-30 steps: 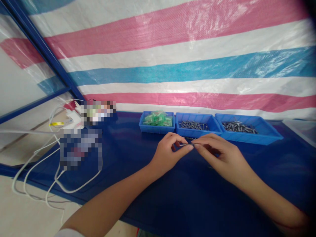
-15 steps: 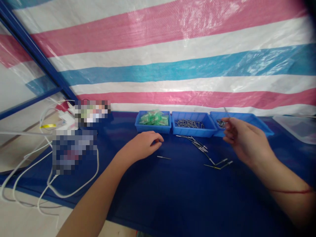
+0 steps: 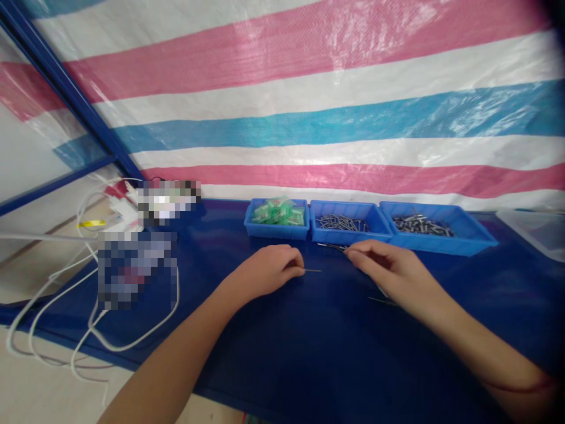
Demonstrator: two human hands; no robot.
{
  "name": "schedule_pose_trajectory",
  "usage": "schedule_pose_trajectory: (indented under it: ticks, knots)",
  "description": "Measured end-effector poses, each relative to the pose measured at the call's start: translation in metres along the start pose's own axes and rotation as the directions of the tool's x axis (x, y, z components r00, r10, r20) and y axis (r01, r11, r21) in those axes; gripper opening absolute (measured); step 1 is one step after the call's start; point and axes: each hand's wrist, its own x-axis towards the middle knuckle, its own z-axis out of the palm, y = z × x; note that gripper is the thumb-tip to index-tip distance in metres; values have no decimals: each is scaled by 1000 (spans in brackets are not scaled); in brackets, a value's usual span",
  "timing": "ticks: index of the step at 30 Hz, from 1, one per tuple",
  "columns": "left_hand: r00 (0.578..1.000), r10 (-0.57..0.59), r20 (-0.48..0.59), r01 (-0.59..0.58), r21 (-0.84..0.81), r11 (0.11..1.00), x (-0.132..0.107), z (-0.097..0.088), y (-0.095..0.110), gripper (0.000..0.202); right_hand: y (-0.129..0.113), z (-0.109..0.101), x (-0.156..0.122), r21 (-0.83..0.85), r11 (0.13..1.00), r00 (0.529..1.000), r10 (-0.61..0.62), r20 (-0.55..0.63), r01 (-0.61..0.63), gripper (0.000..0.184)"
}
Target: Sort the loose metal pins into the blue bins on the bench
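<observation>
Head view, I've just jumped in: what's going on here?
A person is handling thin metal pieces over a blue table. The left hand pinches a metal pin. The right hand is at some loose pins; whether it grips one is unclear. Behind stand three blue bins: the left one holds green packets, the other two metal pieces.

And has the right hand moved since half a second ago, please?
Yes: the right hand has moved left, its fingertips now in front of the middle blue plastic bin.
</observation>
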Motion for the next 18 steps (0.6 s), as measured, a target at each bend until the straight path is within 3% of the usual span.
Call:
schedule_pose_trajectory:
  ticks: [4, 9, 14, 18]
  knots:
    - [989, -8, -149, -38, -306, 951, 3, 14, 15, 16, -2, 23, -13, 44, 993, 993, -110, 30, 109, 23]
    - [973, -110, -202, -19, -548, 837, 6, 35, 27, 18, -9, 26, -18, 130, 979, 987, -150, -51, 156, 13]
    - [960, -177, -218, -14, -667, 745, 9, 48, 27, 20, -13, 24, -19, 186, 976, 988, -96, -122, 117, 13]
    - [966, -160, -205, -15, -658, 753, 9, 50, 26, 28, -9, 22, -18, 143, 980, 985, -120, -124, 138, 14]
